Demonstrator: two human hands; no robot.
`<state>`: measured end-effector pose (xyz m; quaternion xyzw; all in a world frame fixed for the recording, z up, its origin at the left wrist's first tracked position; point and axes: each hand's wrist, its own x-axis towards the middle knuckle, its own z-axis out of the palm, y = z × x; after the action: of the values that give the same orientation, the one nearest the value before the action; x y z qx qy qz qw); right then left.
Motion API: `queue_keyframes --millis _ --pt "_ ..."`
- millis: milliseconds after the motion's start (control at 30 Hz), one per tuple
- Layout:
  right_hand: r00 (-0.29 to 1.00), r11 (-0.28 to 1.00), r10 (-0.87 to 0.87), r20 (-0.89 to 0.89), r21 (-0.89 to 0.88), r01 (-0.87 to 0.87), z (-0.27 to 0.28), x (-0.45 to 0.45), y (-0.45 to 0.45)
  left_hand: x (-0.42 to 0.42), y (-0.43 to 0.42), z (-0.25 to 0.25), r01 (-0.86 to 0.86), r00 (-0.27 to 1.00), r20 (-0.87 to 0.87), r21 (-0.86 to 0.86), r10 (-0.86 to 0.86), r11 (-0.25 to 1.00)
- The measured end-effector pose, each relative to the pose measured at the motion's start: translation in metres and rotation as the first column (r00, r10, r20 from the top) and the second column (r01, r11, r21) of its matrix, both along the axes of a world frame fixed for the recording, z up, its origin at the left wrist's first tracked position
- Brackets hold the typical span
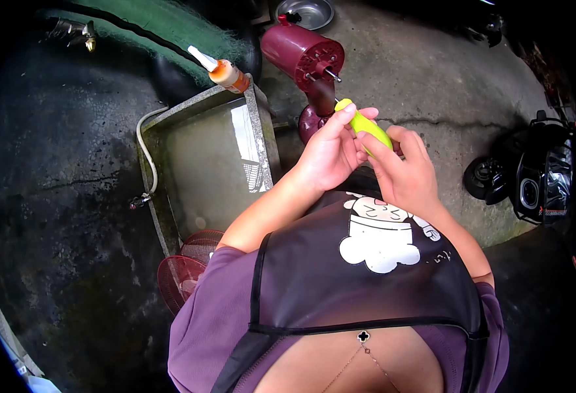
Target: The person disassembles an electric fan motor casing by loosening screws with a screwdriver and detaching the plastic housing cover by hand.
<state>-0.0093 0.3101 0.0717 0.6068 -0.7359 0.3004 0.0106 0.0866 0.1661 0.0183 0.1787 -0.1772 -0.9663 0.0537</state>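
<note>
A screwdriver with a yellow-green handle (372, 130) is held in front of my chest, its shank pointing up and to the left. My left hand (330, 152) grips the front of the handle, thumb laid near the collar. Around the handle's rear end, the fingers of my right hand (404, 171) are closed. Just beyond the short visible shank stands a maroon fan motor housing (298, 54) on a matching neck and base (311, 123), with metal shafts sticking out of its face. Whether the screwdriver tip touches the housing, I cannot tell.
To the left is a concrete basin (260, 128) of water, with an orange glue-like bottle (229, 76) on its corner and a pale hose (145, 141) over its side. Red mesh fan guards (178, 278) lean below. A metal bowl (314, 14) and a black wheeled machine (537, 173) stand farther off.
</note>
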Motion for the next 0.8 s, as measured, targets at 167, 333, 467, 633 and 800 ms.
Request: queue_keyframes --millis 167,333,467,633,800 --pt "0.998 0.997 0.043 0.043 -0.06 -0.04 -0.015 -0.003 0.003 -0.003 -0.001 -0.006 -0.059 0.998 0.022 0.041 0.058 0.997" --pt "0.932 0.993 0.054 0.359 -0.115 -0.013 -0.012 0.004 -0.001 -0.001 0.003 -0.008 0.04 0.999 -0.029 0.047 -0.039 0.998" --pt "0.955 0.978 0.052 0.291 -0.206 0.009 -0.012 0.001 0.0 0.001 0.007 0.01 0.084 0.996 -0.013 -0.053 -0.084 0.995" --pt "0.953 0.978 0.024 0.3 -0.207 0.04 -0.014 -0.001 0.003 -0.001 0.006 0.0 0.076 0.997 -0.003 -0.078 -0.076 0.994" --pt "0.954 0.968 -0.003 0.299 -0.237 0.077 -0.018 -0.004 0.006 -0.003 0.008 0.002 0.077 0.997 0.027 -0.109 -0.074 0.991"
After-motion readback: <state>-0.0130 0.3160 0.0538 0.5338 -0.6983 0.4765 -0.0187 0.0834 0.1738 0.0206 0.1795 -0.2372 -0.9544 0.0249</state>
